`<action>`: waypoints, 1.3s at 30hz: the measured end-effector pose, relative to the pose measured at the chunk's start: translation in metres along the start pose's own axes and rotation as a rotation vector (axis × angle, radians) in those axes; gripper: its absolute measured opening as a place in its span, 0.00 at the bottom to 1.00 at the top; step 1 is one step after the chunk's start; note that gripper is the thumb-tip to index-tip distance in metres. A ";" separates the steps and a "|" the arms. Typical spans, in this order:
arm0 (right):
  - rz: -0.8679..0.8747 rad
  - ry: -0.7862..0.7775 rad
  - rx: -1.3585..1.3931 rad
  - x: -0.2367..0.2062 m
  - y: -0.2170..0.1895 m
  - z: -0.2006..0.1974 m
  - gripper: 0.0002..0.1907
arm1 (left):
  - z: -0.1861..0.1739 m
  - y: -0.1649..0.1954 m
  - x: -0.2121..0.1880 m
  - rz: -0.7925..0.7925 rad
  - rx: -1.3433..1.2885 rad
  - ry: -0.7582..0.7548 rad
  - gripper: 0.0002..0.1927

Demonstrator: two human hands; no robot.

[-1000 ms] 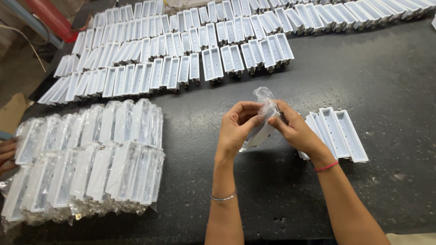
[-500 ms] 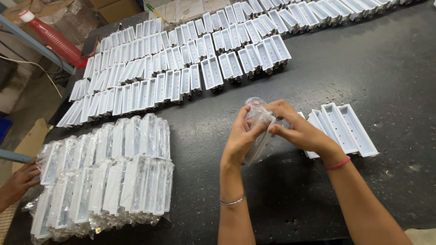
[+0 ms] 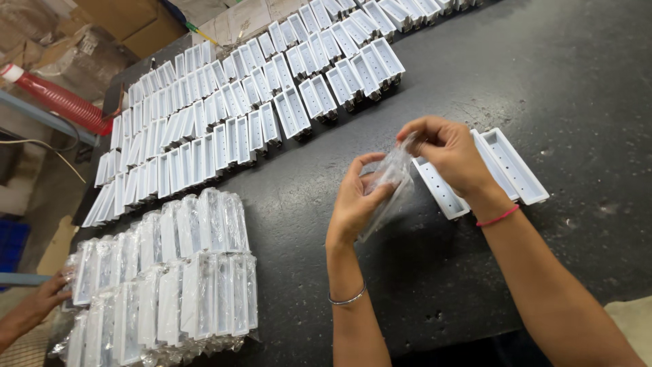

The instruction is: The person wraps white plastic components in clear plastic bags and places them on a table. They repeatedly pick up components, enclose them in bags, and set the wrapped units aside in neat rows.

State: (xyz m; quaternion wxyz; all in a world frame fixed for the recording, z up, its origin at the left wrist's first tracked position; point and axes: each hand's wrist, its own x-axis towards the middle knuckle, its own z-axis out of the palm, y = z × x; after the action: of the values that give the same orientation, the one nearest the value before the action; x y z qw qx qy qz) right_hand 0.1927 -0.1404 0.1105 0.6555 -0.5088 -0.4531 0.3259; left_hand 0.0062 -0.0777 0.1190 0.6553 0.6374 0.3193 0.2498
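Left hand (image 3: 356, 200) and right hand (image 3: 448, 153) raised above a dark table (image 3: 577, 75), sharing a clear plastic bag (image 3: 388, 187) between them. The left hand cups the bag's lower part with fingers curled behind it; the right hand pinches its upper edge between thumb and fingertips. Just behind and below the right hand lie a few white trays (image 3: 513, 166). Far beyond both hands run rows of open trays (image 3: 272, 88); well to the left of the left hand sit bagged trays (image 3: 170, 272), touched by another person's hand (image 3: 41, 302)
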 end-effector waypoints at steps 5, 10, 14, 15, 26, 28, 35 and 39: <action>0.110 0.126 0.368 0.005 0.018 0.002 0.06 | 0.007 0.006 -0.001 0.034 0.046 0.062 0.28; 0.073 0.021 0.307 0.005 0.011 0.003 0.10 | 0.004 0.001 0.000 0.089 0.013 0.207 0.24; 0.117 -0.126 0.044 0.003 0.002 0.008 0.19 | -0.003 -0.002 0.002 0.172 -0.058 0.275 0.20; 0.146 -0.176 -0.026 0.003 0.001 0.009 0.22 | -0.004 -0.002 0.002 0.180 -0.053 0.276 0.19; 0.149 -0.313 -0.371 0.000 -0.003 0.000 0.21 | 0.000 -0.003 -0.001 0.277 0.221 0.285 0.23; 0.086 -0.270 -0.533 -0.002 -0.005 0.006 0.19 | 0.002 -0.006 0.002 0.300 0.260 0.300 0.23; -0.060 -0.193 -0.557 -0.003 -0.005 0.010 0.17 | 0.014 -0.020 0.006 0.434 0.254 0.271 0.24; 0.079 -0.146 -0.581 0.000 0.002 0.007 0.15 | 0.017 -0.023 0.009 0.582 0.356 0.310 0.27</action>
State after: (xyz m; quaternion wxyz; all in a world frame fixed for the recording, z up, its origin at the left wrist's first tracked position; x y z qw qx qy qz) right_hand 0.1858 -0.1376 0.1093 0.4351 -0.6672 -0.5533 0.2436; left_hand 0.0224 -0.0842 0.0954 0.3796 0.7599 0.2588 0.4598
